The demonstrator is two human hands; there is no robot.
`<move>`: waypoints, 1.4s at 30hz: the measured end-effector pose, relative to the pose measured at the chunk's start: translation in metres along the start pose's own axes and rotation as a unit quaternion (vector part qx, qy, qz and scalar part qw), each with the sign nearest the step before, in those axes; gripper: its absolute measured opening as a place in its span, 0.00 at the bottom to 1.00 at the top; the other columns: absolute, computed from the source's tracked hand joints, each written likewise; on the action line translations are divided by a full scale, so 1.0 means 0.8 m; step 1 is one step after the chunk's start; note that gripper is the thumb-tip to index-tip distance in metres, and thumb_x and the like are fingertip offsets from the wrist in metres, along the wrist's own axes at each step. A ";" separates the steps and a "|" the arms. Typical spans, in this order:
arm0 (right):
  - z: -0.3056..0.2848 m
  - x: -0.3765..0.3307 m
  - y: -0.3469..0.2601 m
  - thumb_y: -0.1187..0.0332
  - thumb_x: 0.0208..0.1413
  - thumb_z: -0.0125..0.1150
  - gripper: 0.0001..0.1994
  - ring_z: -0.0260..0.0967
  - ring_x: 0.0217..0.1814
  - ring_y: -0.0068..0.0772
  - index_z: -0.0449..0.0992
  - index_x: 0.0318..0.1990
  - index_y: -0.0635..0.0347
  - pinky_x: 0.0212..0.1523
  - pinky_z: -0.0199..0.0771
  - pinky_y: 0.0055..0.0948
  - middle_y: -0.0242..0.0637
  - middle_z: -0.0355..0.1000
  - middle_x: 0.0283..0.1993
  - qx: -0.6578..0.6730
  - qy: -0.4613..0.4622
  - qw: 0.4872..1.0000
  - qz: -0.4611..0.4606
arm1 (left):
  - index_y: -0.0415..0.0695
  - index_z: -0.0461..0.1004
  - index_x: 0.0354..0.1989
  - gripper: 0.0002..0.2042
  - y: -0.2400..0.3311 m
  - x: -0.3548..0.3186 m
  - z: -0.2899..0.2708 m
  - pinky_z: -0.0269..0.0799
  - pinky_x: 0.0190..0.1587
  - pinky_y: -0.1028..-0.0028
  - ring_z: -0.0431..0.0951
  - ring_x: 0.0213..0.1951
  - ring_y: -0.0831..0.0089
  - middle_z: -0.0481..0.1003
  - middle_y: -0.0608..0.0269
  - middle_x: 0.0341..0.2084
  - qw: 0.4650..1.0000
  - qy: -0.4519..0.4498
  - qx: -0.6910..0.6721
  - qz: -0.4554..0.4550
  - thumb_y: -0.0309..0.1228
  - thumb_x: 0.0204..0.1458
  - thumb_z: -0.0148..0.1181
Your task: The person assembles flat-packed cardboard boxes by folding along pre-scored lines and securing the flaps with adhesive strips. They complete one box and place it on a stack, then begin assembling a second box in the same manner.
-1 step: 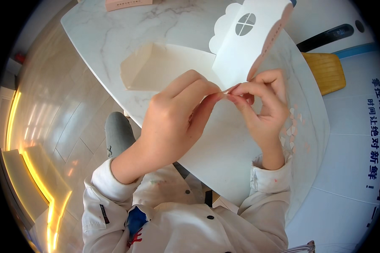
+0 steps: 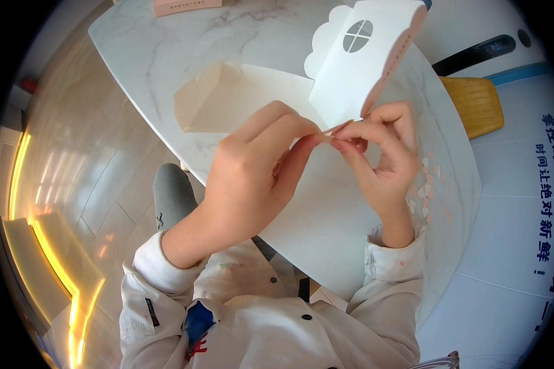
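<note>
Marble table (image 2: 166, 55): both hands, left hand (image 2: 252, 178), right hand (image 2: 381, 160), pinch white carton (image 2: 357, 67) flap; pink box (image 2: 178, 6) beyond.

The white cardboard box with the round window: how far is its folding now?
Done: the white cardboard box has its scalloped window panel standing upright. In hand: the left hand and right hand pinch its lower edge together. Left: the cream flap lies flat on the white marble table.

The picture was bright and sharp in the middle. A yellow glare shone on the floor (image 2: 55, 246) at the left. The edges bent round and went black.
</note>
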State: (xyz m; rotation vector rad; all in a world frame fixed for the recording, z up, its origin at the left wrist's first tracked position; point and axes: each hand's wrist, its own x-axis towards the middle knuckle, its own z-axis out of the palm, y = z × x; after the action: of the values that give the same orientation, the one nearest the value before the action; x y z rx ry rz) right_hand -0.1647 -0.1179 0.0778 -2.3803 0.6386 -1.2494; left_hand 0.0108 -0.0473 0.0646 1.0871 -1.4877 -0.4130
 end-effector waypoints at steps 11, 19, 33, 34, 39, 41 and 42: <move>-0.012 0.005 0.002 0.84 0.44 0.70 0.11 0.61 0.26 0.20 0.82 0.36 0.62 0.23 0.60 0.20 0.31 0.63 0.34 -0.117 0.059 0.991 -0.025 | 0.32 0.76 0.33 0.03 -0.004 0.001 -0.007 0.66 0.20 0.83 0.71 0.18 0.82 0.75 0.60 0.29 0.999 0.017 -0.027 -0.012 0.13 0.53 0.57; -0.013 0.005 -0.002 0.83 0.43 0.70 0.09 0.62 0.24 0.22 0.80 0.33 0.63 0.22 0.60 0.23 0.31 0.65 0.31 -0.143 0.041 0.987 -0.057 | 0.32 0.76 0.33 0.04 -0.002 0.000 -0.008 0.67 0.20 0.83 0.72 0.19 0.81 0.75 0.60 0.29 1.000 0.016 -0.014 -0.005 0.12 0.53 0.57; -0.017 0.004 -0.028 0.82 0.44 0.68 0.08 0.62 0.22 0.28 0.74 0.31 0.63 0.20 0.61 0.26 0.34 0.61 0.29 -0.201 -0.038 0.979 -0.027 | 0.33 0.74 0.32 0.05 0.003 0.006 -0.017 0.68 0.22 0.81 0.72 0.22 0.78 0.73 0.61 0.29 0.996 -0.078 -0.015 -0.048 0.12 0.51 0.58; -0.016 0.003 -0.029 0.82 0.43 0.68 0.09 0.62 0.22 0.28 0.74 0.31 0.63 0.20 0.61 0.26 0.34 0.60 0.29 -0.215 -0.040 0.975 -0.037 | 0.33 0.74 0.33 0.05 0.003 0.006 -0.017 0.68 0.22 0.81 0.71 0.22 0.78 0.73 0.61 0.29 0.995 -0.086 -0.015 -0.052 0.12 0.51 0.58; -0.012 0.002 -0.037 0.82 0.42 0.68 0.10 0.62 0.23 0.29 0.73 0.31 0.63 0.20 0.62 0.27 0.34 0.59 0.29 -0.254 -0.045 0.966 -0.031 | 0.33 0.75 0.33 0.05 0.003 0.000 -0.007 0.67 0.22 0.81 0.71 0.21 0.78 0.73 0.61 0.28 0.998 -0.044 0.048 -0.003 0.11 0.50 0.59; -0.013 0.002 -0.037 0.82 0.43 0.67 0.10 0.62 0.23 0.29 0.73 0.32 0.63 0.20 0.62 0.27 0.35 0.60 0.29 -0.252 -0.049 0.966 -0.027 | 0.34 0.75 0.32 0.06 0.005 -0.001 -0.004 0.67 0.22 0.80 0.71 0.21 0.78 0.73 0.61 0.27 0.997 -0.030 0.071 0.000 0.11 0.49 0.59; -0.013 0.002 -0.036 0.82 0.43 0.67 0.10 0.63 0.23 0.30 0.73 0.32 0.63 0.21 0.62 0.27 0.35 0.60 0.30 -0.236 -0.049 0.970 -0.020 | 0.34 0.75 0.32 0.06 0.007 -0.002 -0.002 0.66 0.22 0.80 0.71 0.21 0.78 0.73 0.61 0.27 0.997 -0.023 0.080 -0.001 0.11 0.49 0.59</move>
State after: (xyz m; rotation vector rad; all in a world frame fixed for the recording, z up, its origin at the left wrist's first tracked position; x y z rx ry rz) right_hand -0.1664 -0.0961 0.0998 -2.8284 0.9479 -1.0769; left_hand 0.0101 -0.0422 0.0686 1.2117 -1.5817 -0.3258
